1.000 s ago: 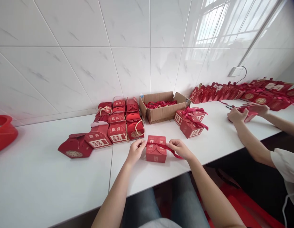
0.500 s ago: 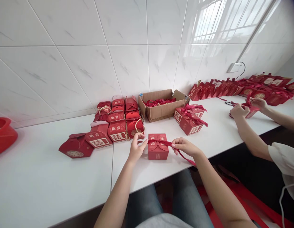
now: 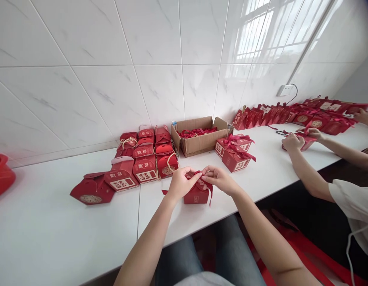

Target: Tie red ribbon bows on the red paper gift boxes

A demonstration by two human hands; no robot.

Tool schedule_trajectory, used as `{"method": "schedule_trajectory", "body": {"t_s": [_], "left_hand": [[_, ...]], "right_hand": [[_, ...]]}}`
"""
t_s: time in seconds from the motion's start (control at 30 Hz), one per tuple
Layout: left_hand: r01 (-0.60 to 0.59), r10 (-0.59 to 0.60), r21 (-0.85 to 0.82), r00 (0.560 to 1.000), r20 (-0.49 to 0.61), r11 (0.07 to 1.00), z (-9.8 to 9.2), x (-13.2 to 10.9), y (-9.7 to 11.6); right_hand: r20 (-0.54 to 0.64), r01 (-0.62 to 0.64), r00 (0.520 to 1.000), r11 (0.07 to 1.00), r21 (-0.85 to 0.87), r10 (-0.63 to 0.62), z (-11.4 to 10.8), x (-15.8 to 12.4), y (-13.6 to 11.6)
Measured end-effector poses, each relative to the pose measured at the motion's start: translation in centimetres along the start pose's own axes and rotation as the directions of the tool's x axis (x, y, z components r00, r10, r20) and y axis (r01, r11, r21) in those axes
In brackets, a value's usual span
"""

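Observation:
A small red gift box [image 3: 196, 197] stands on the white table in front of me, partly covered by my hands. Dark red ribbon [image 3: 210, 194] runs across its top, one tail hanging at the right and another end poking out at the left. My left hand [image 3: 181, 183] pinches the ribbon over the lid. Close beside it, my right hand [image 3: 219, 179] also has its fingertips closed on the ribbon. The exact shape of the ribbon between the fingertips is hidden.
Red boxes [image 3: 145, 167] stand in rows at the left. Behind my hands is a cardboard box [image 3: 198, 143] of ribbons. Two bow-tied boxes [image 3: 236, 157] sit to its right. A co-worker's hands [image 3: 293, 142] handle another red box. A red container [image 3: 2, 174] stands far left.
My hands have come together over the box top; before, they were apart with the ribbon stretched sideways between them. The view has shifted slightly. Another hand has appeared at the far right.

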State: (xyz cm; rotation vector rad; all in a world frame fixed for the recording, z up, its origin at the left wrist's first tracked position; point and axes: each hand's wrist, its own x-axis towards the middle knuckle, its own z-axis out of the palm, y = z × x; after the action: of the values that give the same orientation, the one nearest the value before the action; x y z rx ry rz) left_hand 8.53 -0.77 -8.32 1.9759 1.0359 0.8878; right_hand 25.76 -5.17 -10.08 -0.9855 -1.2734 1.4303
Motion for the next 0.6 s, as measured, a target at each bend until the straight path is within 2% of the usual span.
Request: {"method": "schedule_trajectory", "body": {"t_s": [0.07, 0.2, 0.27, 0.37, 0.43, 0.5, 0.6], "left_hand": [[-0.01, 0.009, -0.014, 1.0, -0.01, 1.0, -0.1, 0.2, 0.0], [-0.073, 0.073, -0.013, 0.997, -0.03, 0.997, -0.1, 0.5, -0.2], [-0.089, 0.088, -0.007, 0.991, -0.106, 0.996, -0.2, 0.5, -0.8], [0.016, -0.02, -0.033, 0.988, -0.154, 0.999, -0.7, 0.0, -2.6], [0.116, -0.116, -0.006, 0.989, -0.088, 0.993, -1.1, -0.7, -3.9], [0.176, -0.175, 0.026, 0.984, -0.014, 0.984, -1.4, -1.4, -4.9], [0.238, -0.231, -0.082, 0.97, 0.079, 0.968, -1.4, -1.7, -5.3]], "right_hand": [[-0.037, -0.022, 0.999, 1.0, -0.009, 0.022, 0.2, 0.1, 0.1], [-0.029, -0.074, 0.997, 0.993, -0.088, 0.072, 0.5, 0.7, 0.6], [-0.104, -0.061, 0.993, 0.989, -0.137, 0.047, 0.9, 1.0, 1.0], [-0.253, -0.052, 0.967, 0.973, -0.226, -0.007, 1.7, 1.1, 1.5], [-0.253, -0.057, 0.968, 0.966, -0.253, -0.009, 2.1, 1.0, 1.6], [-0.202, -0.047, 0.979, 0.967, -0.251, -0.005, 2.2, 0.8, 1.5], [-0.132, -0.011, 0.991, 0.978, -0.207, -0.017, 1.9, 0.7, 1.3]]}}
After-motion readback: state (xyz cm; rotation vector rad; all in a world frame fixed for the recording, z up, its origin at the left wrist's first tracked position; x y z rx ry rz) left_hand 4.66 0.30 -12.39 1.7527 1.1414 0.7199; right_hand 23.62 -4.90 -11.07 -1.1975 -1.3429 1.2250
